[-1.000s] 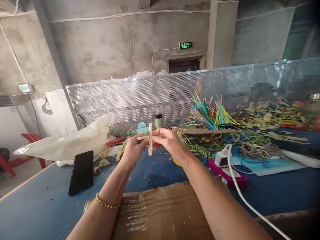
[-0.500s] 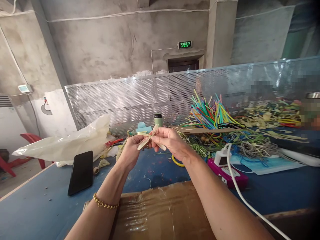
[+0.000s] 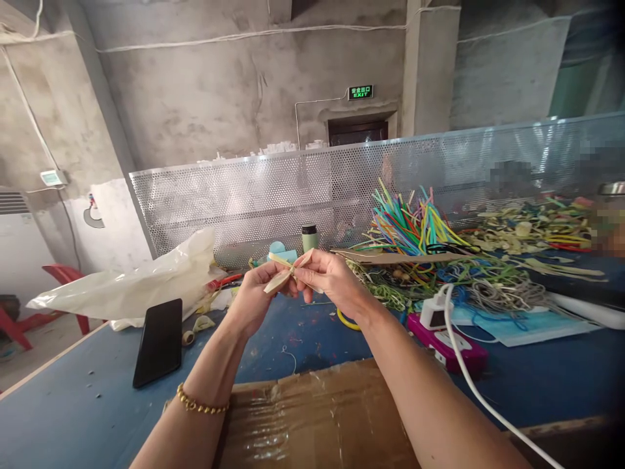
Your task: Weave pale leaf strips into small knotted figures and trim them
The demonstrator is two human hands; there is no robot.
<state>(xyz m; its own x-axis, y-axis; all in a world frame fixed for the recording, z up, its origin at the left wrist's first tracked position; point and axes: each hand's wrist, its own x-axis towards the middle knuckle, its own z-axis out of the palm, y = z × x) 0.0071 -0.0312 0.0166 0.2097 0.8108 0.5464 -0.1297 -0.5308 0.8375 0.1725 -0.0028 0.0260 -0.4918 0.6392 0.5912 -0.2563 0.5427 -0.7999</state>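
Observation:
Both hands meet above the blue table, holding a small pale bow (image 3: 279, 280) of flat, straw-coloured strips crossed at a knot. My left hand (image 3: 256, 290) is closed on its left side, with two strip ends showing past the fingers. My right hand (image 3: 332, 280) pinches the knot and the right-hand strips between thumb and fingers; those strips are partly hidden behind the fingers. Below the forearms lies a brown cardboard sheet (image 3: 317, 417) with shiny tape across it. Just behind the hands stands a green bottle with a black cap (image 3: 309, 238).
A black phone (image 3: 157, 343) and a pale plastic bag (image 3: 131, 280) lie to the left. At right are a magenta power strip (image 3: 446, 342) with a white cable, a blue face mask (image 3: 527, 326) and tangled cords. Colourful strips (image 3: 415, 221) are heaped before a perforated metal screen (image 3: 244, 202).
The fingers of my right hand have closed further over the bow's right side, covering the upper and lower right strips more. The camera view has shifted slightly.

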